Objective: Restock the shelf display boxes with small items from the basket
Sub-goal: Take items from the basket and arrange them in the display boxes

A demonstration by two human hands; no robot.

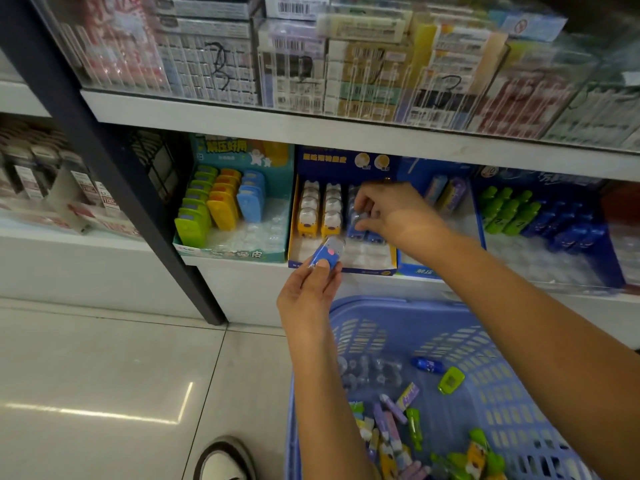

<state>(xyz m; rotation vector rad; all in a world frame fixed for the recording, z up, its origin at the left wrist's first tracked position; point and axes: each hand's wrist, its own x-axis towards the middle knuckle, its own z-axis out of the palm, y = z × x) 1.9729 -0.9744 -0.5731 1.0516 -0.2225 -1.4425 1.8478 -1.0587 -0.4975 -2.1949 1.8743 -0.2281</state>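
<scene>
My left hand (311,292) pinches a small blue eraser with a clear dome (327,254) just in front of the dark blue display box (346,161). My right hand (391,213) reaches into that box and grips another blue item (360,220) in its right-hand row, next to two rows of yellow ones (320,213). Below, the blue plastic basket (450,341) holds several loose small items in green, purple, yellow and blue.
A teal display box (239,199) with green, orange and blue items stands to the left. To the right, a box (540,216) holds green and blue bottles. Acrylic bins of stock fill the shelf above. A black post (138,202) stands left; my shoe (225,462) is on the tiled floor.
</scene>
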